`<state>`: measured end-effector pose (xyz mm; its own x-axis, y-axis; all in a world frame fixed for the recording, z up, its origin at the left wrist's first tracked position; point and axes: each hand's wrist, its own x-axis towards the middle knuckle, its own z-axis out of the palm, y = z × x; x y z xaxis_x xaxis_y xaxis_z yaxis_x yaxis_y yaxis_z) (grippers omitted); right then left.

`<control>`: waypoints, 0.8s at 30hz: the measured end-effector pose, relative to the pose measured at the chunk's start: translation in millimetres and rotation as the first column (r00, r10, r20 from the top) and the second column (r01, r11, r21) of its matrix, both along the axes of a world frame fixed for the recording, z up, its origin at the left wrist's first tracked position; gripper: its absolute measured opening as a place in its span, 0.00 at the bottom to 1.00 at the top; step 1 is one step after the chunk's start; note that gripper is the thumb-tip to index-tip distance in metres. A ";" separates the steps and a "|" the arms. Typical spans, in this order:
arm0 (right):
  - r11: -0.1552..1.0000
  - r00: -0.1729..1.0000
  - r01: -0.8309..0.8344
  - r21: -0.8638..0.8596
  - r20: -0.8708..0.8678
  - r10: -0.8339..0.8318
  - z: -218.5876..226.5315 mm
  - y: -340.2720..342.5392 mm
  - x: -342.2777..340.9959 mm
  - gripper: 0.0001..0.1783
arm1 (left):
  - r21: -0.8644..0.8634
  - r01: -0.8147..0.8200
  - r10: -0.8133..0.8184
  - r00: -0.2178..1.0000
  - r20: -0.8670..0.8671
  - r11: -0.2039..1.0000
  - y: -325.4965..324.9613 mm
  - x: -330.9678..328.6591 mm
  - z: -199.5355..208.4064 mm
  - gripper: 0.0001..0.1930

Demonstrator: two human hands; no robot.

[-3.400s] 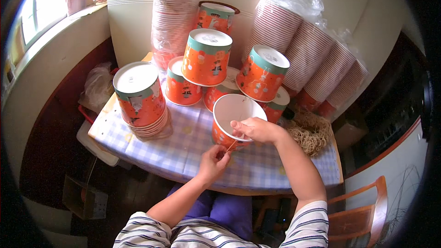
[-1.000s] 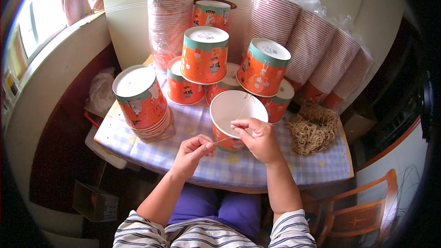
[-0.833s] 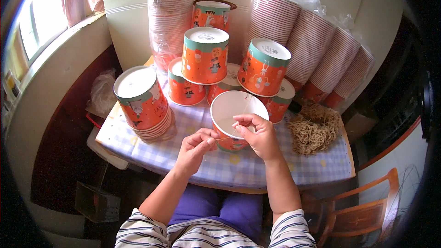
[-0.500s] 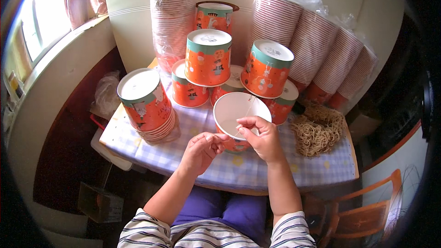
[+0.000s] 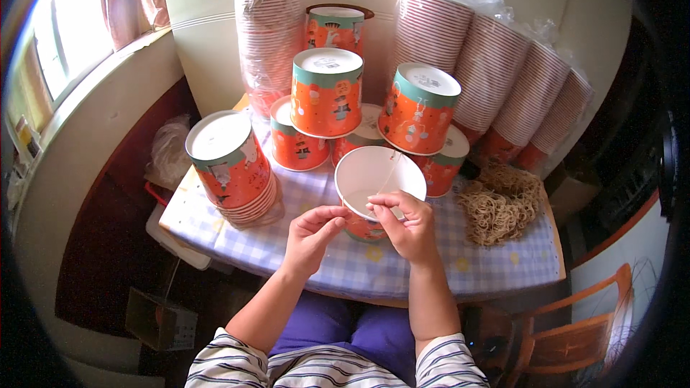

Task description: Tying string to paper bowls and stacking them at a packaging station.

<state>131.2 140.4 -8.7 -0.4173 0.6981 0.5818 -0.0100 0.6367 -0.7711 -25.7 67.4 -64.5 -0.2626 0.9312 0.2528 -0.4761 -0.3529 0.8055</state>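
An orange paper bucket (image 5: pixel 361 172) stands upright in front of me, its white inside facing up. A thin light string (image 5: pixel 389 174) runs from its far rim across the mouth to my right hand (image 5: pixel 412 228), whose thumb and fingertips pinch it above the near rim. My left hand (image 5: pixel 309 237) is by the near left of the rim, thumb and index finger pressed together; what they hold is too small to make out. Right of the bucket lies a tangled heap of beige string (image 5: pixel 501 205).
Upside-down orange and green buckets (image 5: pixel 327 93) are piled behind. A nested bucket stack (image 5: pixel 231 162) stands at the left. Tall plastic-wrapped stacks (image 5: pixel 269 29) line the wall. A checked cloth (image 5: pixel 424 266) covers the table; a wooden chair (image 5: pixel 575 338) is at the right.
My right hand has lowered slightly toward the near rim. My left hand has turned and moved slightly left, its fingers closing into a pinch. The bucket has stayed in place.
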 end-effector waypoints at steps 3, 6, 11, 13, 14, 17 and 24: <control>0.996 0.999 -0.014 0.087 -0.027 0.017 -0.7 2.9 1.7 0.08 | 0.088 -0.040 0.051 0.992 -0.117 0.995 0.3 0.2 3.4 0.09; 0.983 0.999 -0.049 0.177 0.001 0.050 1.3 5.6 1.4 0.09 | 0.116 -0.069 0.091 0.977 -0.195 0.991 1.0 -1.0 4.6 0.09; 0.983 0.995 -0.103 0.150 0.009 0.102 2.2 5.9 2.7 0.11 | 0.106 0.020 -0.007 0.992 -0.123 0.994 5.2 5.6 8.2 0.11; 0.982 0.994 -0.111 0.151 0.007 0.112 0.5 5.6 2.1 0.12 | 0.091 0.047 -0.042 0.998 -0.050 0.995 6.8 8.0 9.4 0.12; 0.982 0.994 -0.110 0.152 0.005 0.110 0.9 6.1 2.2 0.12 | 0.060 0.025 -0.023 0.999 -0.039 0.998 6.8 9.2 11.4 0.12; 0.973 0.992 -0.127 0.192 0.009 0.128 1.8 7.1 2.7 0.13 | 0.004 -0.008 0.008 0.999 -0.046 1.000 9.2 9.9 13.3 0.11; 0.955 0.982 -0.178 0.237 0.099 0.158 9.1 7.3 5.6 0.15 | -0.012 0.089 -0.090 0.990 -0.105 0.996 11.2 11.1 9.4 0.08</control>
